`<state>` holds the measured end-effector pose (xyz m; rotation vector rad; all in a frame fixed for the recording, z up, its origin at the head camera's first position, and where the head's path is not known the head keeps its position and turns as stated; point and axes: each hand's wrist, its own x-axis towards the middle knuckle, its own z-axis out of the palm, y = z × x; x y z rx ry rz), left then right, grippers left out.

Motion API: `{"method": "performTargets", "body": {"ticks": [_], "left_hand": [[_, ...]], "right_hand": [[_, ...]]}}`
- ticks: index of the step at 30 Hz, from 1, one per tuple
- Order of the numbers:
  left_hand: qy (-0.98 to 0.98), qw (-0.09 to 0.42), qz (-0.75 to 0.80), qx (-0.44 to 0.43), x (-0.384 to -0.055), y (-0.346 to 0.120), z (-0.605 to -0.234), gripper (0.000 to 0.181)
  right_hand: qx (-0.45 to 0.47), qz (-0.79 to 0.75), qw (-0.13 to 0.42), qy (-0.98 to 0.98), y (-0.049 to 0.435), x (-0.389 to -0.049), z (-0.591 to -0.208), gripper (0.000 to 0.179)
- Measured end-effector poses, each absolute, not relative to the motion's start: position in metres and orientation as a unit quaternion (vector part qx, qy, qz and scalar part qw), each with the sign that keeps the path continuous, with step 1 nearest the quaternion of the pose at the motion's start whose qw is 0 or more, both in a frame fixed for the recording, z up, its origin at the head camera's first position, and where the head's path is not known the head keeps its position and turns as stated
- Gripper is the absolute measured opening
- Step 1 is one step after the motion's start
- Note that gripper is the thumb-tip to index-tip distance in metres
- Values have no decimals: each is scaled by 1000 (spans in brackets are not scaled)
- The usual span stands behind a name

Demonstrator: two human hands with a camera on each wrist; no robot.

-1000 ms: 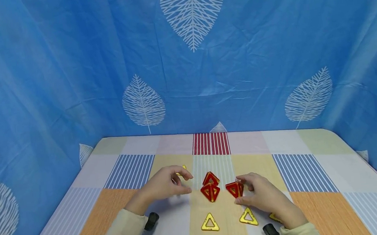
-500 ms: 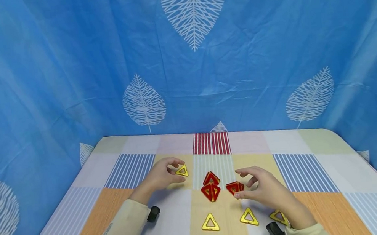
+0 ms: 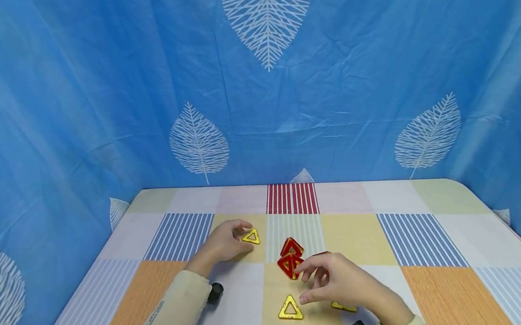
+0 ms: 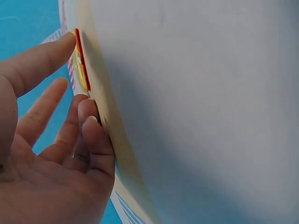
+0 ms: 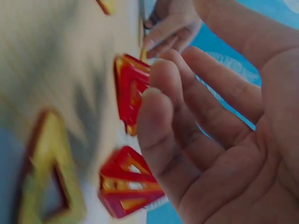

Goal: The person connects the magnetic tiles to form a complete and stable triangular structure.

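My left hand [image 3: 226, 242] pinches a yellow triangular tile [image 3: 252, 243] between thumb and fingers, low over the cloth. In the left wrist view this tile [image 4: 81, 65] appears edge-on with a red rim, thumb at its upper end, fingertips at the lower. My right hand [image 3: 344, 282] holds nothing; its fingers are loosely bent, the index fingertip overlapping a red pyramid [image 3: 287, 266]. A second red piece [image 3: 290, 246] stands right behind that one. Another red pyramid [image 5: 126, 182] shows in the right wrist view, mostly covered by the right hand in the head view.
A yellow triangular tile [image 3: 291, 316] lies in front of the red pyramids, near my right thumb. Another yellow tile [image 3: 344, 308] is partly covered by the right hand. A patchwork cloth [image 3: 240, 196] covers the table, with a blue leaf-print curtain [image 3: 352, 78] behind it.
My left hand has moved back and left to the far yellow tile and closed its fingers on it. My right hand has left the right-hand red pyramid and shifted left and nearer.
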<state>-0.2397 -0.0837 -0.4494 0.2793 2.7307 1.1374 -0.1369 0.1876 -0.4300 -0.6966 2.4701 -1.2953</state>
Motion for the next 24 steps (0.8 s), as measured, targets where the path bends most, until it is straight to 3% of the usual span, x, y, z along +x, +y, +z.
{"method": "performTargets", "body": {"ticks": [9, 16, 24], "left_hand": [[921, 86, 369, 86, -246, -82, -455, 41], [928, 81, 357, 77, -246, -79, -454, 26], [925, 83, 364, 75, -246, -80, -452, 24]], "right_hand": [[-269, -440, 173, 839, 174, -133, -442, 43], [-280, -422, 176, 844, 172, -132, -444, 50], [-281, -408, 179, 850, 172, -134, -447, 51]]}}
